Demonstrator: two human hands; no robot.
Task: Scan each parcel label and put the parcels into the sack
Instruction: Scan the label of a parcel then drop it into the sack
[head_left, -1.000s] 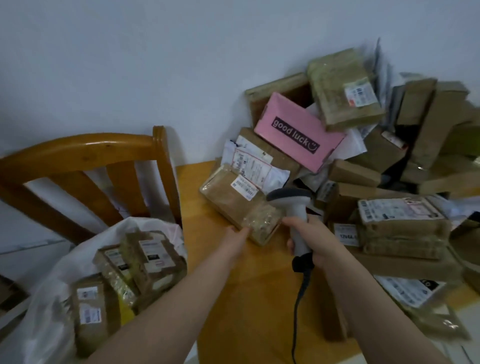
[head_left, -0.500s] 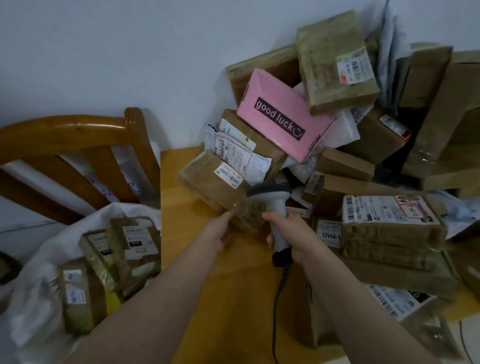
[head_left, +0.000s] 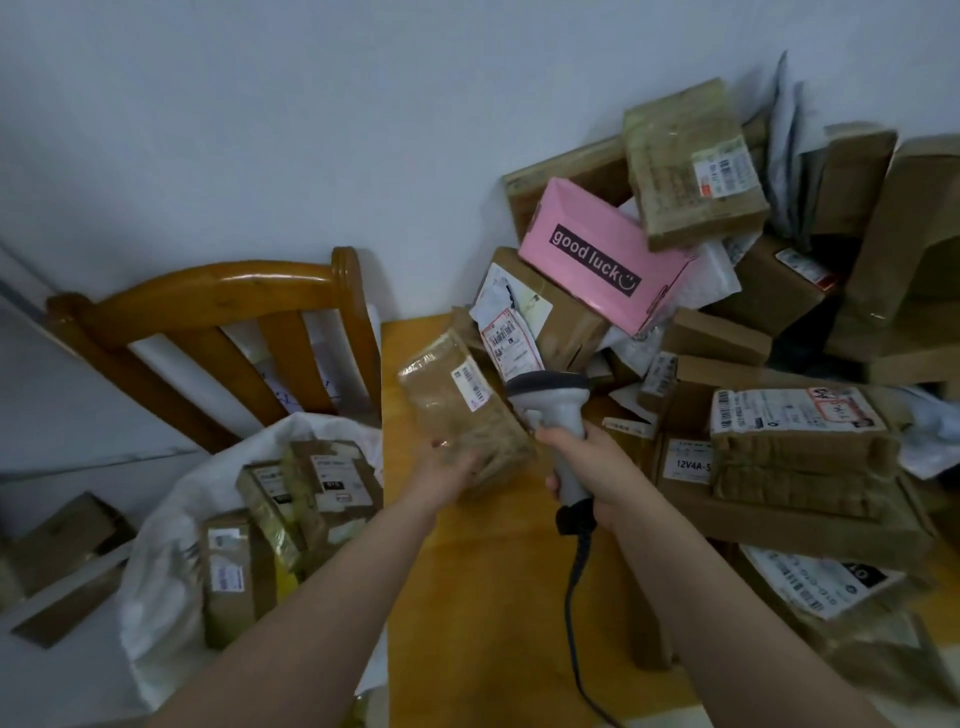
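The left grip (head_left: 448, 474) curls under the near end of a brown tape-wrapped parcel (head_left: 441, 410). It tilts the parcel above the orange wooden desk (head_left: 493, 597), apparently so its white label (head_left: 470, 387) faces the grey corded handheld scanner (head_left: 548, 395). The right grip (head_left: 587, 462) is wrapped round the scanner, at the parcel's 3 o'clock. At 8 o'clock, the open white sack (head_left: 171, 519) holds several labelled brown boxes (head_left: 311, 483).

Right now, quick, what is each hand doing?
Left hand: holds the taped parcel up off the table.
Right hand: grips the scanner by its handle.
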